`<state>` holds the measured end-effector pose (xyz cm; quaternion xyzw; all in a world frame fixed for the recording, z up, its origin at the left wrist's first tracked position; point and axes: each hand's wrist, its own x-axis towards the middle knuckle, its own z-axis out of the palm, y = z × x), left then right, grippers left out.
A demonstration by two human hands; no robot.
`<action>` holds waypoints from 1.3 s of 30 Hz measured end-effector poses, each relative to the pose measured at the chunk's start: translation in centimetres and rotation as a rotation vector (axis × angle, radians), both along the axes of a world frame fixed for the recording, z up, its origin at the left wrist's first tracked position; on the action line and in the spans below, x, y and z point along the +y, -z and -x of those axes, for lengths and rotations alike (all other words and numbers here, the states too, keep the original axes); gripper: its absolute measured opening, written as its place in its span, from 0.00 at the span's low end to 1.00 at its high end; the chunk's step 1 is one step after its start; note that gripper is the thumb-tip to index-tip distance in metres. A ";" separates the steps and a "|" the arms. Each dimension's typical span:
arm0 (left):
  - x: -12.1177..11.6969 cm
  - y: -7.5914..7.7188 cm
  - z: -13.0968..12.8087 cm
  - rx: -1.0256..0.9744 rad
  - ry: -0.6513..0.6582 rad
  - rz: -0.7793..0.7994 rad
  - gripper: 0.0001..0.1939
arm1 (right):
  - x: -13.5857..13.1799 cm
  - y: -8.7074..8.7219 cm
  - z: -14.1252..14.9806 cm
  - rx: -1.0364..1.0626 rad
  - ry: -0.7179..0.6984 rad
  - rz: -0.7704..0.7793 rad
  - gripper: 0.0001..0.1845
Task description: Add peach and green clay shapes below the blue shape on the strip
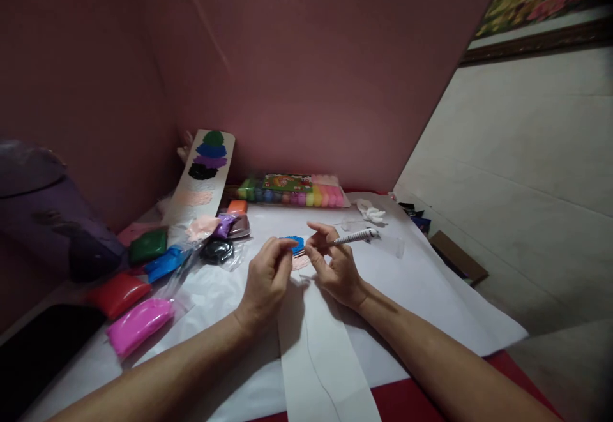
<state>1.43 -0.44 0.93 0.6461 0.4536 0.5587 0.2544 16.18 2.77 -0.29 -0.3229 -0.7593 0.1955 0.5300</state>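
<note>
My left hand is closed in a pinch beside a small blue clay piece at the top of a white paper strip. A pale peach clay patch lies on the strip just below the blue piece. My right hand grips a white pen-like tool, its tip towards the clay, forefinger raised. Both hands meet over the white sheet that covers the table.
Bags of clay lie at the left: pink, red, blue, green, black. A strip with clay layers leans on the wall. A multicolour clay pack sits behind. A dark phone lies at the near left.
</note>
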 end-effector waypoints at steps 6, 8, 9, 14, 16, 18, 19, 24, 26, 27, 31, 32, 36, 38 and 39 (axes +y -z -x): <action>-0.5 0.7 -0.2 0.256 0.061 -0.097 0.10 | -0.6 -0.7 0.0 -0.032 -0.065 -0.049 0.19; -0.4 0.9 0.0 0.302 0.011 -0.086 0.06 | -0.8 -0.8 0.0 -0.067 -0.089 -0.069 0.18; -0.4 1.0 0.1 0.318 -0.017 -0.075 0.07 | -1.0 -0.9 0.0 -0.088 -0.100 -0.077 0.17; -0.3 0.4 0.6 0.150 -0.061 -0.027 0.08 | -1.1 -1.0 0.0 -0.088 -0.032 -0.073 0.14; 0.1 0.1 1.0 -0.010 -0.096 -0.006 0.07 | -0.8 -0.6 0.0 -0.074 0.021 -0.025 0.11; 0.7 0.1 1.4 -0.172 -0.147 0.054 0.07 | -0.4 -0.2 0.1 -0.069 0.039 0.088 0.12; 1.0 0.1 1.6 -0.241 -0.164 0.094 0.08 | -0.1 0.0 0.1 -0.059 0.036 0.161 0.15; 1.7 0.9 2.2 -0.349 -0.184 0.259 0.10 | 0.9 0.7 0.1 0.075 -0.018 0.424 0.19; 1.6 1.1 2.1 -0.310 -0.139 0.300 0.10 | 1.1 0.8 0.1 0.105 -0.031 0.455 0.19; 1.5 1.1 2.0 -0.277 -0.115 0.316 0.10 | 1.2 0.9 0.1 0.111 -0.033 0.460 0.19; 1.4 1.1 1.7 -0.177 -0.057 0.394 0.09 | 1.2 0.8 0.1 0.089 -0.021 0.442 0.18; 1.4 1.0 1.6 -0.171 -0.042 0.412 0.09 | 1.1 0.7 0.1 0.078 -0.013 0.432 0.18; 1.4 0.8 1.9 -0.076 -0.023 0.369 0.10 | 0.7 0.3 -0.1 0.035 -0.006 0.401 0.16; 1.3 0.7 2.0 0.018 -0.046 0.331 0.10 | 0.6 0.2 -0.1 0.021 -0.015 0.409 0.16; 1.3 0.7 2.1 0.056 -0.053 0.327 0.11 | 0.6 0.2 -0.1 0.019 -0.021 0.417 0.16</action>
